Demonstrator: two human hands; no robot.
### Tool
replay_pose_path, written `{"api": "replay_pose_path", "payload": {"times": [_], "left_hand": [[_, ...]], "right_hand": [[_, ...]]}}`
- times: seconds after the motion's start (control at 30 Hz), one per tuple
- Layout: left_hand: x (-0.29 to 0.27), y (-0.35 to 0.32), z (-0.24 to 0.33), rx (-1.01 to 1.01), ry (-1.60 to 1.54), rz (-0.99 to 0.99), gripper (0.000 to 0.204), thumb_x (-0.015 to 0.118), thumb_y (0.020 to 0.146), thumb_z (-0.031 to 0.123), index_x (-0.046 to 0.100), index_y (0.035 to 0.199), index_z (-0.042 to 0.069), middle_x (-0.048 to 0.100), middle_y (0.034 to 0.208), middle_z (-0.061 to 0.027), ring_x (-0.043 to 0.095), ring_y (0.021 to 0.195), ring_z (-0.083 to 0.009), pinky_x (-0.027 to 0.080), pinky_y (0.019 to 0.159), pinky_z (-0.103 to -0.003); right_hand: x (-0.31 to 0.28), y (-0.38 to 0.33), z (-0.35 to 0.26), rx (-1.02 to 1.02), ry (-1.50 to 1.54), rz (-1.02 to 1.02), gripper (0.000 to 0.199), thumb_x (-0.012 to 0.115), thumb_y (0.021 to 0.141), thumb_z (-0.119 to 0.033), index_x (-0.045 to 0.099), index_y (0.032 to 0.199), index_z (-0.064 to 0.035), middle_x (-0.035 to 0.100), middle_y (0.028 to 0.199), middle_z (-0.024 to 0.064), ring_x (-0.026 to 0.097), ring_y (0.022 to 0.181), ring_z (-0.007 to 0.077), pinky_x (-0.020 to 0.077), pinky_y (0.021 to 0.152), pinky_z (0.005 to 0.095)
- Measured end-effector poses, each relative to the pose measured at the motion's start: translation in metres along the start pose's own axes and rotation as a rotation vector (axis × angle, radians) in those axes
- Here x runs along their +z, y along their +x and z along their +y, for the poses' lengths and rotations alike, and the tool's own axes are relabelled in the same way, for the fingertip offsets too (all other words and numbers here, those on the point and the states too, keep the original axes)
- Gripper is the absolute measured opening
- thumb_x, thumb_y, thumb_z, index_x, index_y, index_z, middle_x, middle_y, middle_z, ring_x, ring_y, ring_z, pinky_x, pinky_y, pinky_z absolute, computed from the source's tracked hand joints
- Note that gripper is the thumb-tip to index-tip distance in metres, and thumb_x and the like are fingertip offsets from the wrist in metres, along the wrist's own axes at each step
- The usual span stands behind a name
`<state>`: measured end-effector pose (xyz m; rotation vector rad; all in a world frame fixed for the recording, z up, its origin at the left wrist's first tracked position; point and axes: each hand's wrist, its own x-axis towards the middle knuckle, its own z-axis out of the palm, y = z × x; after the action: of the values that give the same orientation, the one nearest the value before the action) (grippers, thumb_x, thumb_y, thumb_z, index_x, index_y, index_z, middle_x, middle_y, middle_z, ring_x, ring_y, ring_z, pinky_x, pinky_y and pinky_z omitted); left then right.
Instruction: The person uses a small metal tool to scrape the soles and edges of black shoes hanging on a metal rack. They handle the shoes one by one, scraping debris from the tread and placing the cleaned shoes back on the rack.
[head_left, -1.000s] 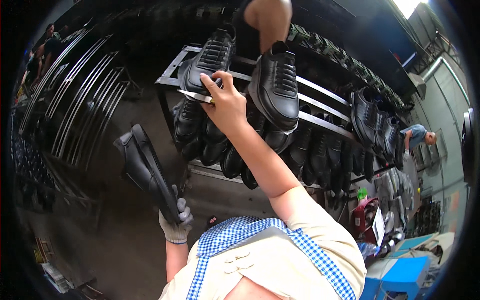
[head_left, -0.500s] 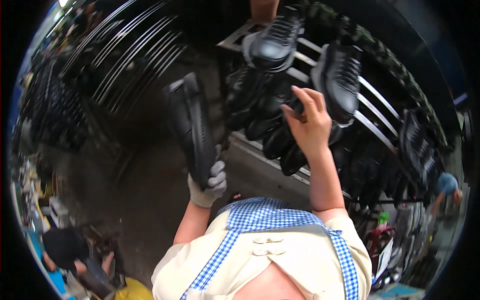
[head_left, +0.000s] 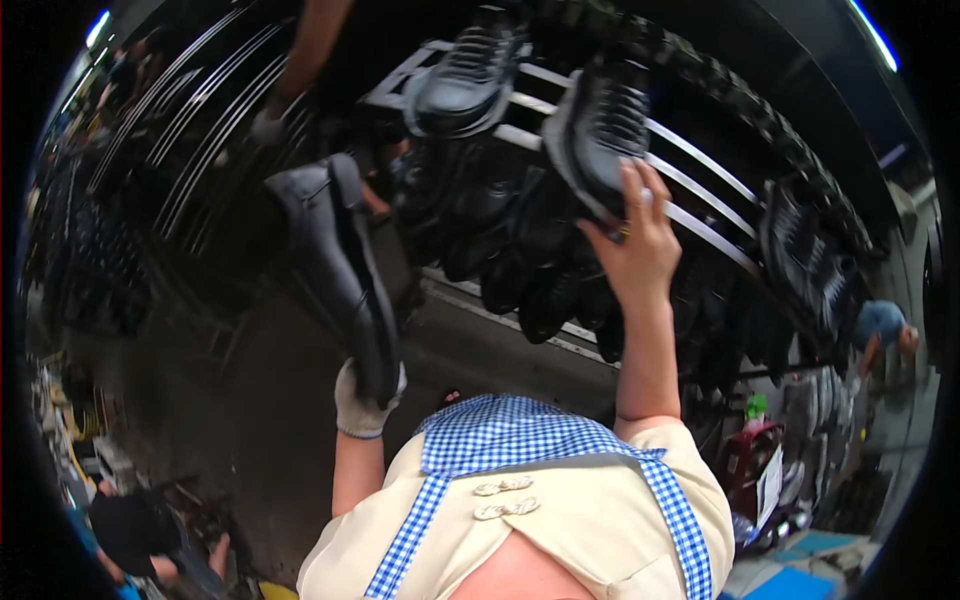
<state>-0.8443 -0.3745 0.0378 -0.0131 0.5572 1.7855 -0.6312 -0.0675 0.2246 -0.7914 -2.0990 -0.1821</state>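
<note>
My left hand [head_left: 362, 402], in a pale knitted glove, is closed round one end of a black shoe [head_left: 340, 265]. This shoe slants up and to the left, its dark sole edge toward the right. My bare right hand [head_left: 640, 240] is at the toe of a black lace-up shoe [head_left: 600, 130] on the rack. Its fingers lie over the toe and the thumb is at the toe's lower edge. Farther left on the same rack stands another black lace-up shoe [head_left: 462, 85].
The metal rack [head_left: 700, 165] carries several black shoes on its bars, with more hanging below. Another person's arm [head_left: 315, 45] reaches in at the upper left beside a barred rack [head_left: 195, 110]. People [head_left: 140, 530] are at the lower left and far right [head_left: 882, 325].
My right hand has gone from beside the lace-up shoe to its toe. The held shoe has shifted left and tilted more. The other person's arm has moved left.
</note>
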Motion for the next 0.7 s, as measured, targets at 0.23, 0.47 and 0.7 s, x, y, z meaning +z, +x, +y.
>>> {"api": "replay_pose_path", "payload": {"times": [0.23,0.47,0.7], "left_hand": [[0.001,0.002,-0.017,0.109,0.159,-0.063,0.074,0.055,0.087,0.063,0.052,0.123,-0.001,0.056,0.077,-0.0143,0.050,0.055,-0.0199,0.037,0.042,-0.030],[-0.010,0.004,-0.043,0.230,0.020,0.164,0.066,0.054,0.088,0.059,0.058,0.122,0.002,0.065,0.093,-0.0211,0.061,0.067,-0.0313,0.048,0.046,-0.036],[-0.037,0.021,-0.052,0.270,0.016,0.076,0.064,0.058,0.086,0.055,0.058,0.123,0.002,0.067,0.095,-0.0181,0.065,0.065,-0.0311,0.053,0.042,-0.036]], "right_hand": [[0.011,-0.005,0.043,0.018,0.188,0.268,0.063,0.080,0.069,-0.003,0.060,0.127,-0.0140,0.065,0.126,0.0110,0.070,0.103,0.0297,0.0589,0.074,0.0347],[-0.033,-0.028,0.087,0.815,1.147,0.642,0.036,0.076,0.087,-0.015,0.060,0.117,-0.0033,0.068,0.100,0.0071,0.066,0.062,0.0135,0.0525,0.050,0.0228],[-0.063,-0.034,0.109,1.107,1.191,0.745,0.024,0.075,0.089,-0.030,0.064,0.096,-0.0094,0.069,0.083,0.0020,0.063,0.051,0.0138,0.0312,0.037,0.0159]]}}
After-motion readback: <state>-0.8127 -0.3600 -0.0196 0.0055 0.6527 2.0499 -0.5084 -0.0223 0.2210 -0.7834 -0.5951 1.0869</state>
